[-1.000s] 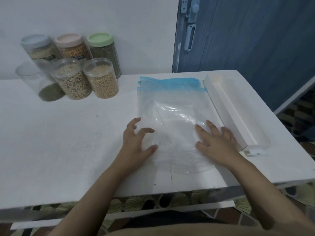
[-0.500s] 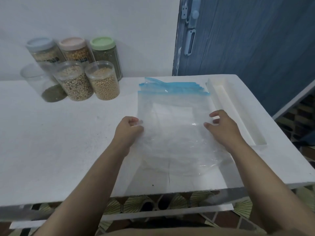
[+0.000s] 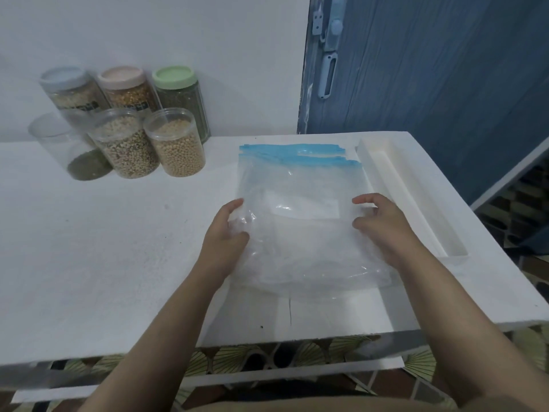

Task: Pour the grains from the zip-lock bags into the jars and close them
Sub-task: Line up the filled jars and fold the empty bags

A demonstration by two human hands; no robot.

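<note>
A: Where do your hands sit right now?

B: Your left hand point(image 3: 225, 230) grips the left edge of the zip-lock bags point(image 3: 300, 209), with the fingers curled round the plastic and the thumb on top. Your right hand point(image 3: 383, 224) pinches the right edge of the same stack in much the same way.

A: And the bags themselves?

B: They are clear and empty, with blue zip strips point(image 3: 292, 153) pointing toward the back edge of the worktop point(image 3: 104, 257). They lie flat on the right half of it, between the middle and the sunken white tray point(image 3: 416, 203) that runs along the right edge. You can see at least two blue strips, one slightly offset behind the other, so you hold more than one bag.

A: Where are the jars?

B: All at the back left corner, against the wall. In the back row you have three closed ones: the grey-lidded jar point(image 3: 71, 90), the pink-lidded jar point(image 3: 126, 87) and the green-lidded jar point(image 3: 179, 96). In front of them stand three without lids: the nearly empty jar point(image 3: 68, 150) with a dark green layer at its bottom, the mixed-grain jar point(image 3: 126, 142) and the yellow-bean jar point(image 3: 175, 142), the last two touching each other.
</note>
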